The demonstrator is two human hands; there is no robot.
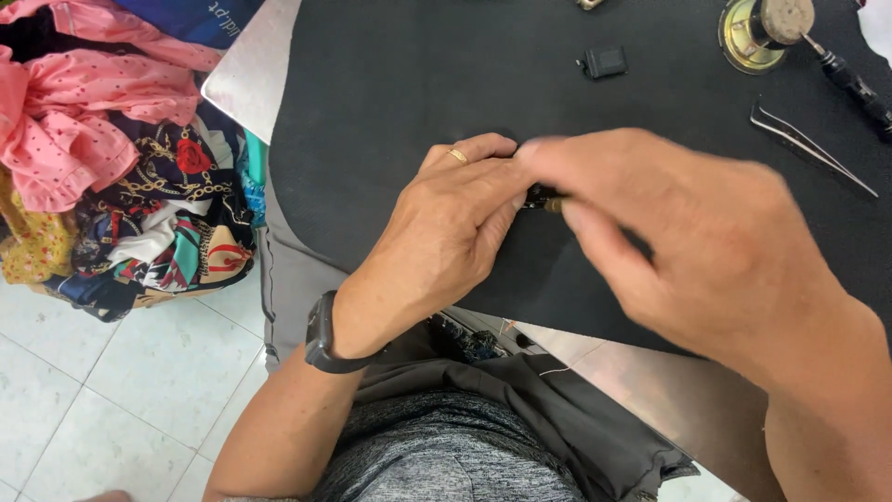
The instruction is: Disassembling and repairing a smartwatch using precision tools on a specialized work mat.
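Grey fabric [465,446] lay across the lap, below a worktop [390,84] covered in black matting. Both hands, left [446,232] and right [688,251], pinched a small dark part [542,200] between their fingertips, mostly hidden and blurred. Tweezers [813,147] lay well apart; patterned clothes [121,167] were heaped over white floor tiles [121,390].
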